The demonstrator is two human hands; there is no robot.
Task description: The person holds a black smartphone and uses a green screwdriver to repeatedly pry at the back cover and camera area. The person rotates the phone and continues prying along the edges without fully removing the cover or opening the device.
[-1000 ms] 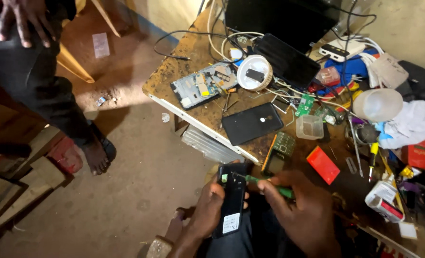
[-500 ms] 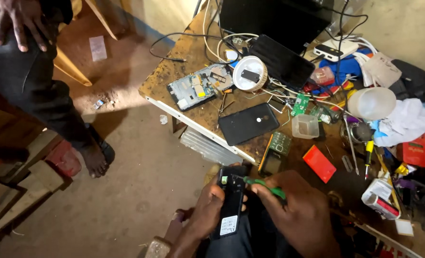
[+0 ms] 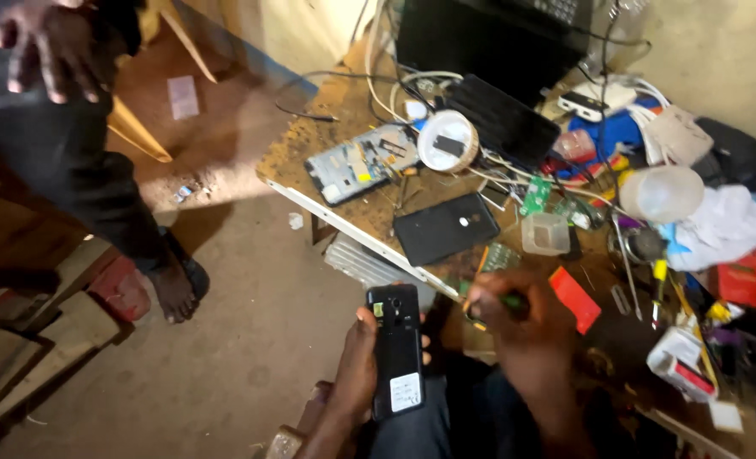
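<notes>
— Two hands at work? Left hand (image 3: pixel 356 370) clamps the phone (image 3: pixel 396 348) over the lap; right hand (image 3: pixel 514 327) pinches a green tool (image 3: pixel 507 299).

— Risk?

— Tool could slip, gouging the phone.

Dirt floor (image 3: pixel 250 340), brownish, w/ small bits of litter and a paper scrap (image 3: pixel 183 95). Sunlit patch on floor near top left, rest in shade. Wooden table (image 3: pixel 310 161), worn top, cluttered, stands against pale yellowish wall (image 3: pixel 301 30); blue strip along wall base. Wood planks (image 3: pixel 29 340) stacked at left edge. Slanted wooden leg (image 3: pixel 140 132) upper left.
</notes>
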